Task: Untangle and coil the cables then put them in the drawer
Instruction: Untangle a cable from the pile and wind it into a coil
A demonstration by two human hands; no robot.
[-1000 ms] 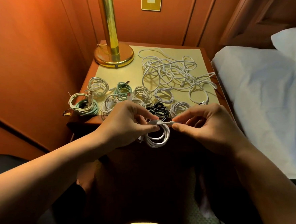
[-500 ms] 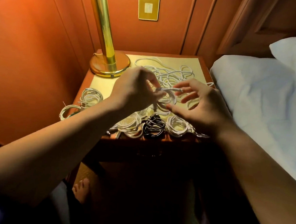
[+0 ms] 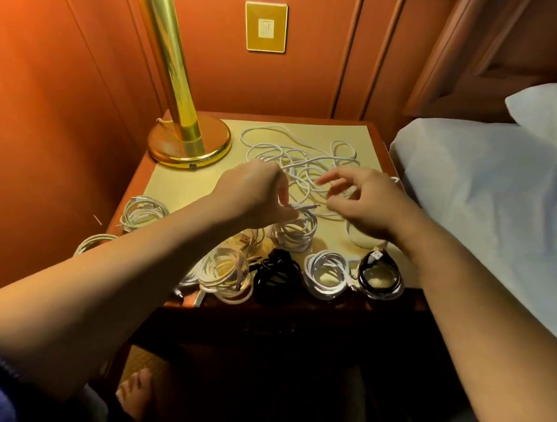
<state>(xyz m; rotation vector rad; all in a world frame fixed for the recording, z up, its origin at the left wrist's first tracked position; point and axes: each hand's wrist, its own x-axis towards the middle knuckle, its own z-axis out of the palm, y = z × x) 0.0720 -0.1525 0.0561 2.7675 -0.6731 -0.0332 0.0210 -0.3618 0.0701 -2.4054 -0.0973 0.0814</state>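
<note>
Orange wood panelling backs a nightstand (image 3: 160,182) beside a bed (image 3: 488,205). Left hand (image 3: 255,196) rests its fingertips on a white coil (image 3: 294,228) just set on the top; whether it pinches the coil's end, I cannot tell. Right hand (image 3: 366,203) hovers with fingers loose and spread, holding nothing. Behind them lies the tangled white cables (image 3: 294,156); 4 coils line the front edge, a brass lamp (image 3: 190,138) at the back left

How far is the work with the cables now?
Done: several coils lie along the nightstand's front edge, for example a black coil and a white coil. In hand: the left hand is setting down a white coil; the right hand is open. Left: the tangled white pile, and nothing is in a drawer yet.
</note>
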